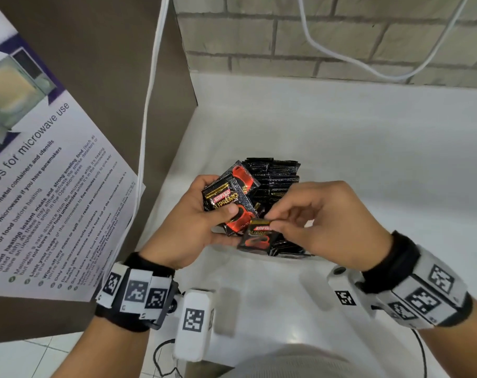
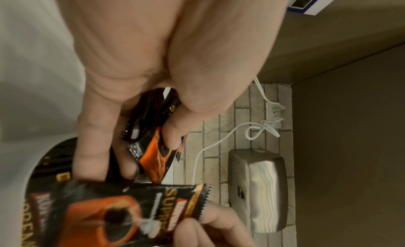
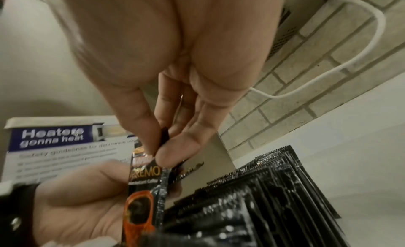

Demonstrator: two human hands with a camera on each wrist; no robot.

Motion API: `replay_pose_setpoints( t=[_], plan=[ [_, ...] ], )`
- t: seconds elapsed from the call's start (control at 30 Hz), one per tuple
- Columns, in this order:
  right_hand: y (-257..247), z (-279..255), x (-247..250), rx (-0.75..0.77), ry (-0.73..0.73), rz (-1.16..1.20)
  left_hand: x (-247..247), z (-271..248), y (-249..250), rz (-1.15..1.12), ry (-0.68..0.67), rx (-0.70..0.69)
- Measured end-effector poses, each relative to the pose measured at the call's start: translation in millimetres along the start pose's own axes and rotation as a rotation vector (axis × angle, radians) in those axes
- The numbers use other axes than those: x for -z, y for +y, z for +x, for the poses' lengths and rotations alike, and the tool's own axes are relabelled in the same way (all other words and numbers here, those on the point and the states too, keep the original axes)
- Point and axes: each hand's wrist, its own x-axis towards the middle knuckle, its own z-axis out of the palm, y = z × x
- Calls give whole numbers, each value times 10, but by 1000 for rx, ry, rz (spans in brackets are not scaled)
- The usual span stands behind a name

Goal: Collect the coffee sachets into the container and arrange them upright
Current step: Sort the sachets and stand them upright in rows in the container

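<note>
Over the white counter point(image 1: 368, 148), my left hand point(image 1: 188, 227) grips glossy black-and-red sachets point(image 1: 231, 197); my right hand point(image 1: 327, 222) pinches one sachet point(image 1: 259, 237) at five o'clock of them.

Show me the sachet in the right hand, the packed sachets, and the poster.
sachet point(image 1: 259, 236), head view, its printed front.
packed sachets point(image 3: 263, 195), right wrist view, their top edges.
poster point(image 1: 54, 186), head view, its printed text.
</note>
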Motion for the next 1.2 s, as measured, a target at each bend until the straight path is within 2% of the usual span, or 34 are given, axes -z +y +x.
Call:
replay_pose_setpoints(
  t=[0.2, 0.4, 0.53, 0.7, 0.83, 0.93, 1.07, 1.2],
  plan=[
    [102, -38, -135, 113, -55, -298, 47, 3, 21, 41, 11, -18],
    [228, -54, -304, 108, -127, -454, 38, -16, 11, 49, 3, -20],
    [276, -26, -337, 29, -155, -390, 40, -26, 43, 56, 23, -42],
    [255, -22, -280, 44, -121, -358, 30, -59, 79, 60, 34, -90],
    [66, 17, -163, -56, 71, 2, -47, -81, 67, 94, -13, -120],
    [-28, 41, -166, -104, 147, 241, -101, -83, 38, 174, -79, -174],
    [24, 67, -196, -176, 201, 262, -165, -73, 21, 207, -116, -219],
    [57, 67, -136, -203, 132, 237, -190, -93, 49, 181, -51, -205]
  ],
)
